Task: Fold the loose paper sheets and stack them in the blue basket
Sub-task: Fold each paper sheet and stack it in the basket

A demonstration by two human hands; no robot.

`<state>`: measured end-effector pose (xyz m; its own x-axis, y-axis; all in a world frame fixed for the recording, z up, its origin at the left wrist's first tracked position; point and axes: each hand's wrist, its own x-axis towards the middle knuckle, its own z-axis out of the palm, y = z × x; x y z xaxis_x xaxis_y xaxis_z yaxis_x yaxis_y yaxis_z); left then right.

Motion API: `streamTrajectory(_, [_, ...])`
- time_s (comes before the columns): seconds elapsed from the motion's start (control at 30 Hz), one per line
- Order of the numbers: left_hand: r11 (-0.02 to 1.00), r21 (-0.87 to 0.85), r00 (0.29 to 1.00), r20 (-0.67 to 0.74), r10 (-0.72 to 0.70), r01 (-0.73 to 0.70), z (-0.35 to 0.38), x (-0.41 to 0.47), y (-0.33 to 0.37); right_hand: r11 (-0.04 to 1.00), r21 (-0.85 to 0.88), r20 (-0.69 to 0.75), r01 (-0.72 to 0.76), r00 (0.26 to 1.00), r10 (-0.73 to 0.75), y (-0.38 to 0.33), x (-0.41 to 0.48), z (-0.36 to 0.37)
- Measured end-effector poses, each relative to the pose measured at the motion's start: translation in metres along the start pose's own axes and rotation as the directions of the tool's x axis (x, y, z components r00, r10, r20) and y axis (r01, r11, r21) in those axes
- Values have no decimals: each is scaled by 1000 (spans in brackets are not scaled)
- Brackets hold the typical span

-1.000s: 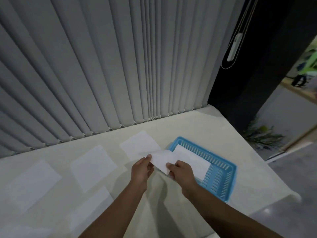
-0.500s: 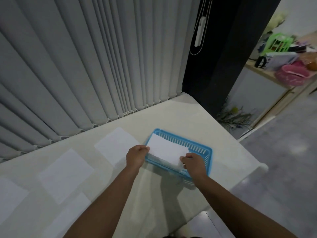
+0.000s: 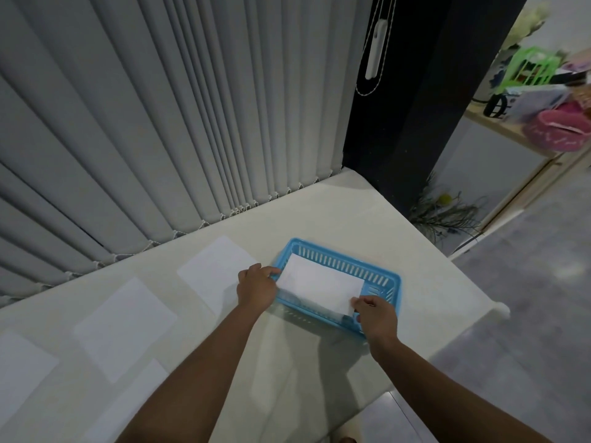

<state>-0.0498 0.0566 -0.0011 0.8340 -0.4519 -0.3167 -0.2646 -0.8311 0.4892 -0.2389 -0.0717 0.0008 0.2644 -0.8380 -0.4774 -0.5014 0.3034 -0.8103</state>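
Our left hand (image 3: pixel 256 287) and right hand (image 3: pixel 376 316) pinch the folded sheet (image 3: pixel 319 287) at its ends over the blue basket (image 3: pixel 345 263). We should lower it flat, square to the walls, releasing together.

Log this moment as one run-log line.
folded sheet: over blue basket | left hand: holds left edge | right hand: pinches right corner | loose sheets: on table

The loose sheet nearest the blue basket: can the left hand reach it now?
Probably yes: the loose sheet lies bare just beside the left hand, though that hand must first release the folded paper.
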Motion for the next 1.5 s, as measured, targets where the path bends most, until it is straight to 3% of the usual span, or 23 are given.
streamTrajectory(0.27, [996,86,992,124,-12,1,0,16,-6,1000,1,23,17,1000,-17,-2,5,7])
streamTrajectory(0.77, [995,97,990,140,-4,-10,9,31,-8,987,-113,57,117,992,-111,-5,1,9])
streamTrajectory(1.0, [995,93,989,147,30,-44,13,31,-6,1000,28,46,-4,999,3,0,2,13])
streamTrajectory(1.5, [999,30,989,146,31,-36,11,25,-4,999,32,41,-34,999,33,0,7,18])
